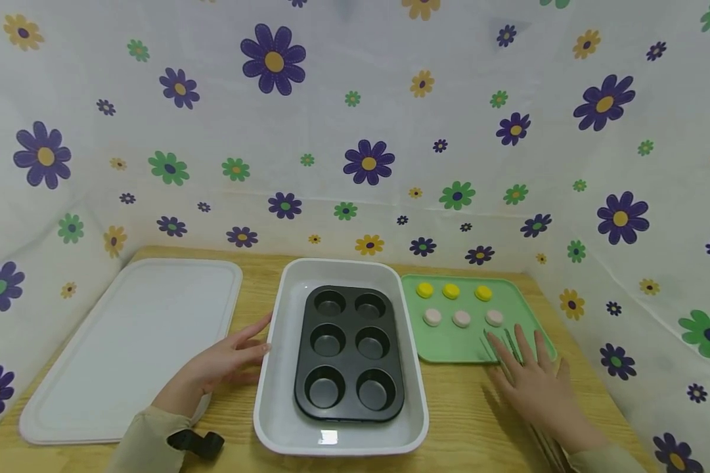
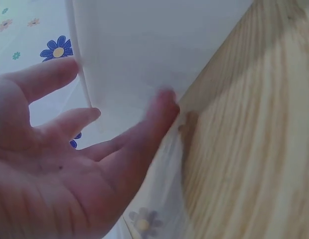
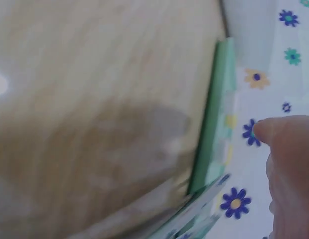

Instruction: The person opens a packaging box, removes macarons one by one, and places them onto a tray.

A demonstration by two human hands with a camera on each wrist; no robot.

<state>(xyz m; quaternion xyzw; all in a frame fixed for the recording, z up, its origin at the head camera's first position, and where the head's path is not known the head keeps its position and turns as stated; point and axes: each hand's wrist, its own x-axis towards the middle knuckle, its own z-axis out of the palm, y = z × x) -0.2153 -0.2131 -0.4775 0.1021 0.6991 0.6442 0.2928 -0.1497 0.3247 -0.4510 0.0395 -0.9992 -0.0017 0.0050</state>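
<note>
A white rectangular basin [image 1: 341,443] stands mid-table, holding a dark muffin tin [image 1: 350,355] with several round cups. At its left wall is my left hand [image 1: 227,364], fingers extended and fingertips at the rim. In the left wrist view, the left hand [image 2: 89,164] is spread beside the basin's side wall [image 2: 159,45]. My right hand [image 1: 534,384] hovers with spread fingers over metal tongs [image 1: 546,450], whose tips lie over a green tray [image 1: 449,351]. Those tongs [image 3: 197,209] appear apart from the hand [image 3: 294,164] in the right wrist view.
On the green tray are yellow discs [image 1: 451,291] in a back row and pale pink discs [image 1: 462,319] in front. A white cutting board [image 1: 136,341] lies at the left. Flower-patterned cloth [image 1: 331,118] surrounds the wooden table [image 1: 455,420].
</note>
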